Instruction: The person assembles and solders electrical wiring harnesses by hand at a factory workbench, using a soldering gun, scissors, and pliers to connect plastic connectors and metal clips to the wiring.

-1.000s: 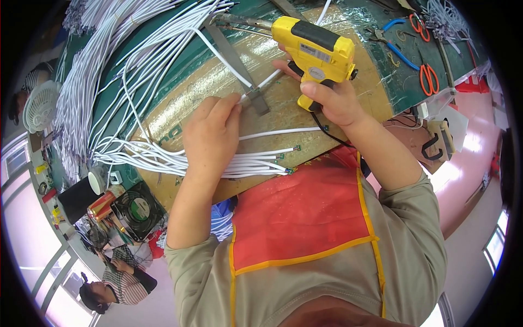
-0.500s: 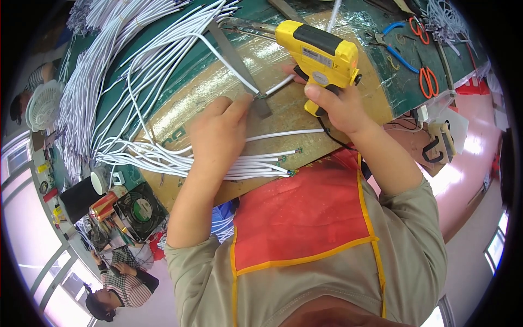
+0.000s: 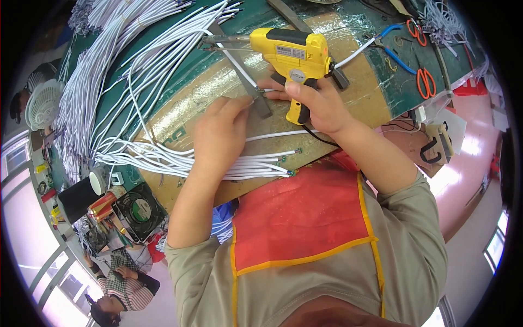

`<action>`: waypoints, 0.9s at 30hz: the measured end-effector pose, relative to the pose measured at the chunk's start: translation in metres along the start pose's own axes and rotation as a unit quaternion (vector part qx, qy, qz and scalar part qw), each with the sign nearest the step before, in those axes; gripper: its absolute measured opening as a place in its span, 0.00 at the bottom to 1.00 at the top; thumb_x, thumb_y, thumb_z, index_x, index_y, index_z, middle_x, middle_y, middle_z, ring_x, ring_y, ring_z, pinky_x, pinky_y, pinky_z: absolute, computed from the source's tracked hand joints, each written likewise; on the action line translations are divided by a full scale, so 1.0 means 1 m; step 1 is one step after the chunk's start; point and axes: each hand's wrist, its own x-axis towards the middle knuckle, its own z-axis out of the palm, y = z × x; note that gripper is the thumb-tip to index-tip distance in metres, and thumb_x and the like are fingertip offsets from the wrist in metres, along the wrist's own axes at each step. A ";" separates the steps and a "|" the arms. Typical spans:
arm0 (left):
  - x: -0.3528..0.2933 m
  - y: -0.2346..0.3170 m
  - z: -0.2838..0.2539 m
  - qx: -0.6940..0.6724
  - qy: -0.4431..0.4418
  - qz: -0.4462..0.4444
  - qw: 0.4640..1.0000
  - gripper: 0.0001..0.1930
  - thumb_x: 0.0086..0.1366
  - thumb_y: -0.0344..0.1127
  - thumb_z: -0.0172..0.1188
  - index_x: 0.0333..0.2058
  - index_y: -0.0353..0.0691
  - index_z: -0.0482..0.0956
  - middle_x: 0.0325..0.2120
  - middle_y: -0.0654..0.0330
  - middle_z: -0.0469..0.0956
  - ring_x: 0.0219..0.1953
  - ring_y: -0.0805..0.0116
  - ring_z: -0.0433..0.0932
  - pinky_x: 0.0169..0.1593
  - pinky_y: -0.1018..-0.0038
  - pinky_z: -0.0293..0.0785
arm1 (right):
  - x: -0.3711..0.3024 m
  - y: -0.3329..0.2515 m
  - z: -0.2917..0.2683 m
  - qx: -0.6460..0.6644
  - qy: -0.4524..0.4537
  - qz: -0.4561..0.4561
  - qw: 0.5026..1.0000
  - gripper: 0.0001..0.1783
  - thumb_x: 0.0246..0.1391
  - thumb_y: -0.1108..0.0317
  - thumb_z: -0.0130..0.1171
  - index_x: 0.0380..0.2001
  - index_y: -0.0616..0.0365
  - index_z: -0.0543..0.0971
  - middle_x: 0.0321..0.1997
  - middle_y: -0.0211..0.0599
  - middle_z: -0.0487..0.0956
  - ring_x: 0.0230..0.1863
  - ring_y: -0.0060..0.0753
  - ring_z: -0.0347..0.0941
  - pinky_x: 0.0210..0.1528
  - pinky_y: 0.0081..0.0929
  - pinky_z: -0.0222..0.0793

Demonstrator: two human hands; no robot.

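Note:
My right hand (image 3: 321, 103) grips the yellow soldering gun (image 3: 294, 52), its long metal tip pointing left over the bench. The fingers of that hand reach to a short stretch of white cable beside the gun's handle. With fingertips pinched, my left hand (image 3: 220, 128) is at a small circuit board (image 3: 261, 91) where white cable ends meet; the fingers partly hide it. A white cable (image 3: 233, 62) runs up and left from this joint across a flat metal bar (image 3: 264, 109). Below, a bunch of white cables (image 3: 256, 163) passes under my left wrist, several ending in small green boards.
Large bundles of white cables (image 3: 81, 103) cover the left of the bench. Blue-handled pliers (image 3: 397, 57) and orange-handled scissors (image 3: 425, 82) lie at the right. A black fan (image 3: 139, 211) stands at lower left. Another person (image 3: 122, 289) sits beyond it.
My right hand has moved left with the soldering gun, and its tip now lies farther left and a little lower. My left hand stays nearly in place at the joint.

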 end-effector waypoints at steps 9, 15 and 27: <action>0.007 0.000 -0.002 -0.120 -0.009 -0.109 0.987 0.08 0.61 0.34 0.62 0.37 0.38 0.83 0.33 0.52 0.80 0.36 0.53 0.80 0.42 0.66 0.74 | -0.003 0.000 0.003 -0.005 -0.015 -0.015 1.000 0.28 0.59 0.62 0.59 0.59 0.66 0.69 0.54 0.40 0.77 0.56 0.29 0.72 0.61 0.28 0.64; 0.007 0.000 0.002 -0.160 -0.015 -0.129 0.979 0.09 0.61 0.34 0.62 0.37 0.36 0.83 0.32 0.51 0.81 0.35 0.56 0.80 0.41 0.67 0.74 | -0.003 0.001 0.003 -0.022 -0.017 0.003 1.000 0.26 0.59 0.62 0.60 0.57 0.65 0.72 0.53 0.38 0.78 0.55 0.26 0.72 0.59 0.26 0.65; 0.006 0.000 0.001 -0.188 -0.028 -0.168 0.967 0.09 0.61 0.34 0.62 0.37 0.36 0.83 0.30 0.51 0.81 0.31 0.59 0.80 0.38 0.69 0.74 | -0.003 0.005 0.002 -0.019 -0.016 -0.017 1.000 0.26 0.59 0.62 0.61 0.57 0.65 0.71 0.52 0.37 0.78 0.54 0.26 0.72 0.57 0.26 0.67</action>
